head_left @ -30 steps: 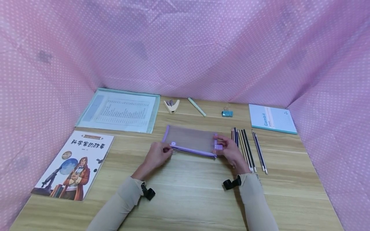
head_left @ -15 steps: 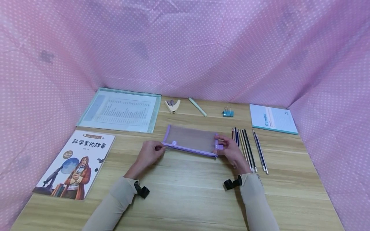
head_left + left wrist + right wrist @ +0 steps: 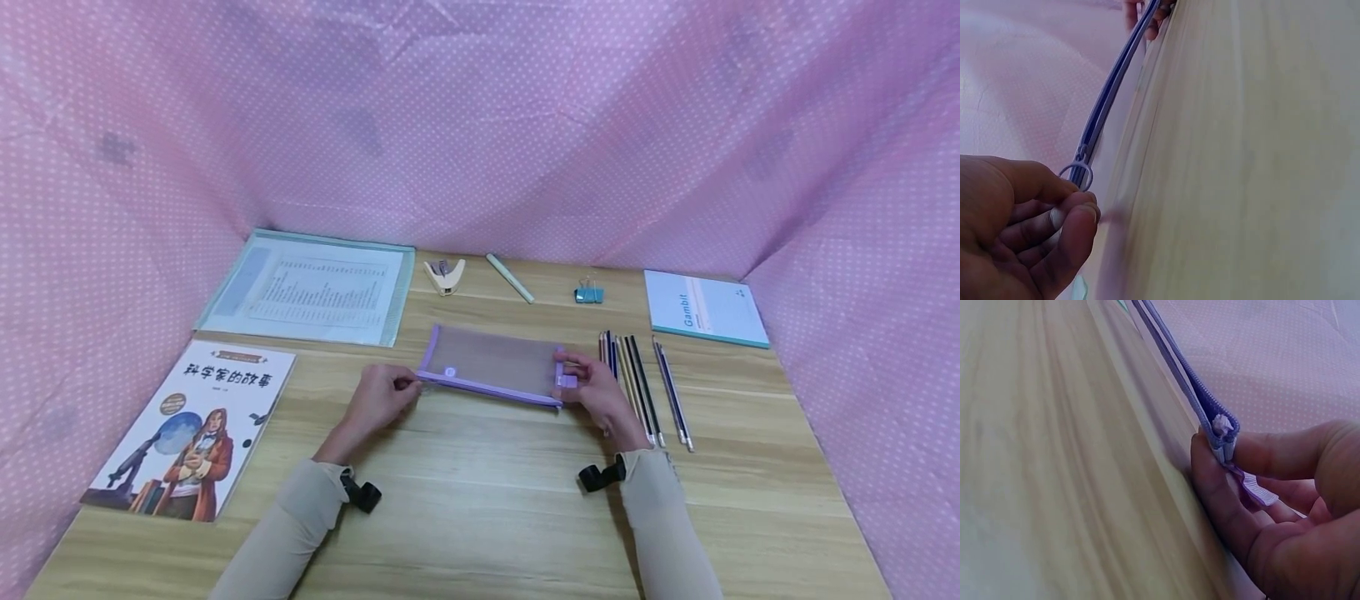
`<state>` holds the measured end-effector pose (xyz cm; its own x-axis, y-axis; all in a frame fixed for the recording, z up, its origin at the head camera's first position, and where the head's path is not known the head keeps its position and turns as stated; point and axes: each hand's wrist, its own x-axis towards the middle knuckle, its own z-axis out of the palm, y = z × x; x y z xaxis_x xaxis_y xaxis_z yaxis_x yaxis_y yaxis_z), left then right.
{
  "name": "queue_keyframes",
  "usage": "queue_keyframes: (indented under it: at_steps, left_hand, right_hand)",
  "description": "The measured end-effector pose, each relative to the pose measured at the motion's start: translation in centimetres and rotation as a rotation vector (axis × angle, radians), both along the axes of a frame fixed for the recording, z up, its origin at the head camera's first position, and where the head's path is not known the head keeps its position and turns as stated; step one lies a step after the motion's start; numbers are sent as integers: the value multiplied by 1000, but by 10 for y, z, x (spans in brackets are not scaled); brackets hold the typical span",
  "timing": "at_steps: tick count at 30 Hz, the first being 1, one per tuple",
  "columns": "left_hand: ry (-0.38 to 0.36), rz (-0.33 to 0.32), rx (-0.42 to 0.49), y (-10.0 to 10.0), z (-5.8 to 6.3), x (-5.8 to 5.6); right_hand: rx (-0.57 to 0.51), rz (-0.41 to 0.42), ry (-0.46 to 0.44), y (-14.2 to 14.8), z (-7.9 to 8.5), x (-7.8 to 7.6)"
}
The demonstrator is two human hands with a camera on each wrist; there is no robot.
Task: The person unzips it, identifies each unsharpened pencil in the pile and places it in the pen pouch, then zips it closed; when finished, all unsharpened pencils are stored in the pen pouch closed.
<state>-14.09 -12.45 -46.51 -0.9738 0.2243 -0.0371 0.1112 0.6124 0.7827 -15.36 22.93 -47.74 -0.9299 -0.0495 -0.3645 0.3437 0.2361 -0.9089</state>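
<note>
A translucent pencil pouch with purple edging lies in the middle of the table. My left hand pinches its left corner between thumb and fingertips. In the left wrist view, a zipper pull ring sits right above those fingertips, at the left end of the zipper. My right hand grips the right end, with thumb and a finger pressing either side of the zipper end. The zipper stands parted, its two toothed edges apart. A purple fabric tab hangs by the right fingers.
Several pencils lie just right of my right hand. Behind the pouch are a stapler, a pale green pen and a binder clip. A notebook, a document folder and a book lie around.
My left hand has slid left along the pouch's front edge to its left corner, and the zipper edge there came with it. The right hand has kept its place.
</note>
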Motion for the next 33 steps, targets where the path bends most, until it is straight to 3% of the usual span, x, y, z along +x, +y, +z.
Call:
queue_keyframes:
  at_steps: [21, 33]
  left_hand:
    - [-76, -55, 15, -15, 0, -6]
    - [-76, -23, 23, -27, 2, -9]
  right_hand:
    - [-28, -18, -8, -2, 0, 0]
    - [3, -36, -28, 2, 1, -1]
